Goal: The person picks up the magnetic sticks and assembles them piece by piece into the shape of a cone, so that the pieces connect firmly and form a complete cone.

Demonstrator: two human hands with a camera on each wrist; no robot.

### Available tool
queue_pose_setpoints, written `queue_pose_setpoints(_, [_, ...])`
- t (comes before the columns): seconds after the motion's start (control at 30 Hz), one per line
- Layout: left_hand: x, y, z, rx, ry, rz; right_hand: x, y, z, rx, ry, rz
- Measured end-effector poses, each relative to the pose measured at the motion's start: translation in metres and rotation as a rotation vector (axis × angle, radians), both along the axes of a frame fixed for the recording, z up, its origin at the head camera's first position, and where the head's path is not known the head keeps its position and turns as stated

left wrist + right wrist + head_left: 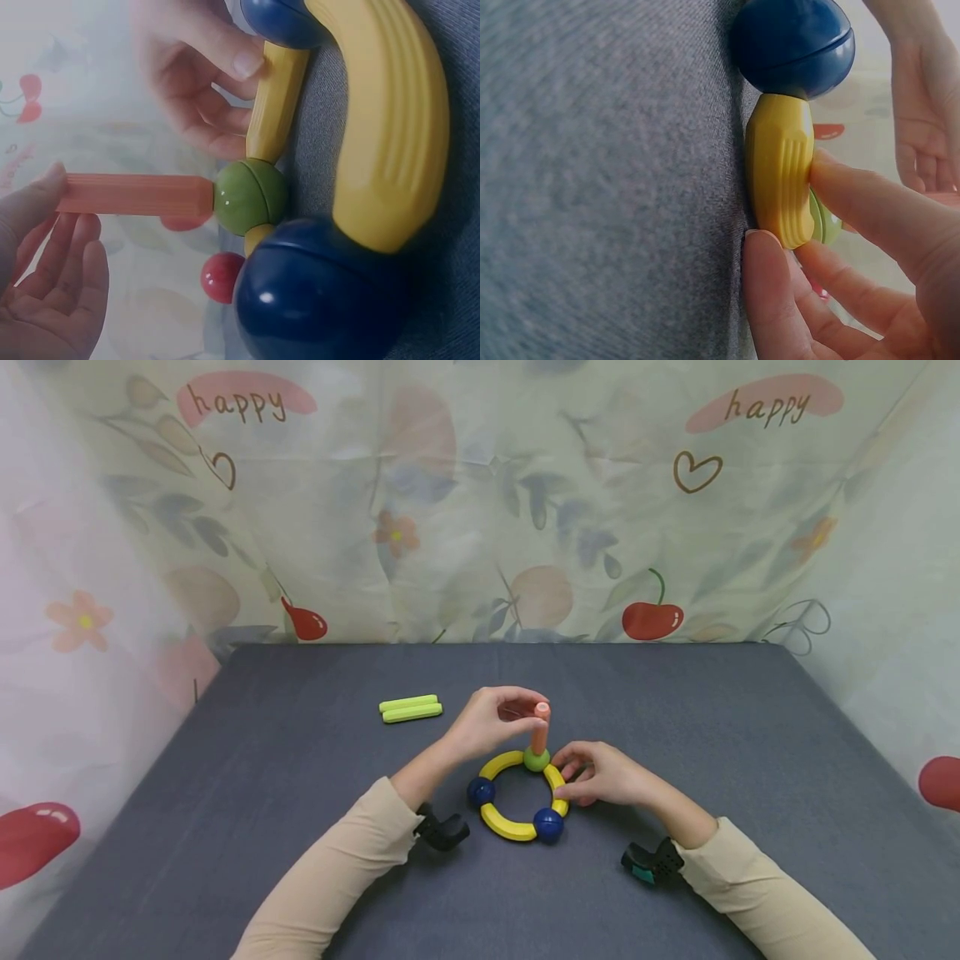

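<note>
A ring of three yellow curved rods, two blue balls and one green ball lies on the table. At the ring's far side, an orange rod (540, 739) stands upright on the green ball (536, 762). My left hand (489, 723) pinches this rod near its top; the left wrist view shows the rod (139, 195) meeting the ball (251, 196). With thumb and fingers, my right hand (611, 775) grips the ring's right curved rod (781, 169), between the green ball and the near blue ball (548, 825). The other blue ball (481, 791) sits at the left.
Two lime-green straight rods (412, 713) lie side by side, left of and beyond the ring. A dark grey cloth covers the table (300, 777). A printed curtain (480, 527) hangs along the table's far edge and both sides. Each wrist wears a black device (442, 832).
</note>
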State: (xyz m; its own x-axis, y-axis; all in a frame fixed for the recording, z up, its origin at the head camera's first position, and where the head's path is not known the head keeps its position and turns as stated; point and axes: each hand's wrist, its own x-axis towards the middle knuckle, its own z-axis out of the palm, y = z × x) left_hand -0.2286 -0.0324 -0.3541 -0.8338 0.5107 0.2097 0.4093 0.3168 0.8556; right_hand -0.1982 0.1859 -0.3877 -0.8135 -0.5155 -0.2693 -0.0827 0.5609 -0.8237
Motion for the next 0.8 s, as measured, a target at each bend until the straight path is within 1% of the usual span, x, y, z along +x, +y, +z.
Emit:
queue_pose_setpoints(0.3, [0.0, -0.001, -0.002, 0.001, -0.021, 0.008, 0.0, 0.001, 0.001, 0.001, 0.002, -0.002])
queue_pose_setpoints(0.57, [-0.002, -0.01, -0.005, 0.004, -0.05, 0.011, 0.0, 0.0, 0.001, 0.003, -0.009, -0.015])
queue_pose_setpoints(0.8, [-0.003, -0.023, -0.007, -0.019, -0.081, 0.063, 0.0, 0.0, 0.001, 0.001, -0.01, -0.015])
